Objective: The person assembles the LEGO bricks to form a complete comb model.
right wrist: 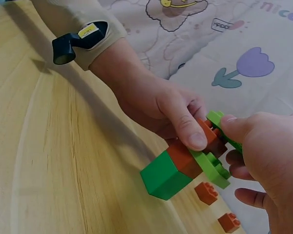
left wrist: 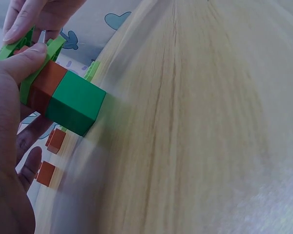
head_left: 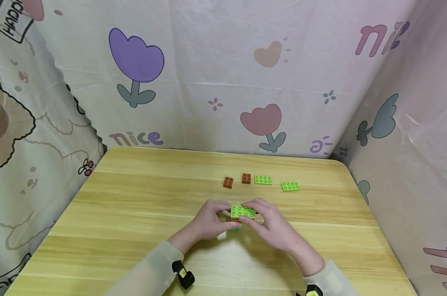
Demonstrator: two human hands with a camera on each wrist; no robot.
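Observation:
Both hands are at a small tower of toy building bricks near the table's middle. It has a dark green brick (left wrist: 78, 105) at the bottom, a brown brick (left wrist: 47, 87) above, then a light green plate (right wrist: 212, 170), another brown brick (right wrist: 214, 141) and a top light green plate (head_left: 243, 211). My left hand (head_left: 210, 222) grips the tower below the top plate, thumb on the near side. With thumb and fingers, my right hand (head_left: 271, 225) pinches the top plate, which looks slightly tilted in the right wrist view. Whether the tower touches the table, I cannot tell.
Beyond the hands, two loose brown bricks, one on the left (head_left: 228, 182) and one on the right (head_left: 246, 178), lie on the wooden table (head_left: 134, 197). Beside them are two light green plates, one nearer (head_left: 263, 180) and one farther right (head_left: 291, 186). Printed curtains (head_left: 208, 61) surround the table.

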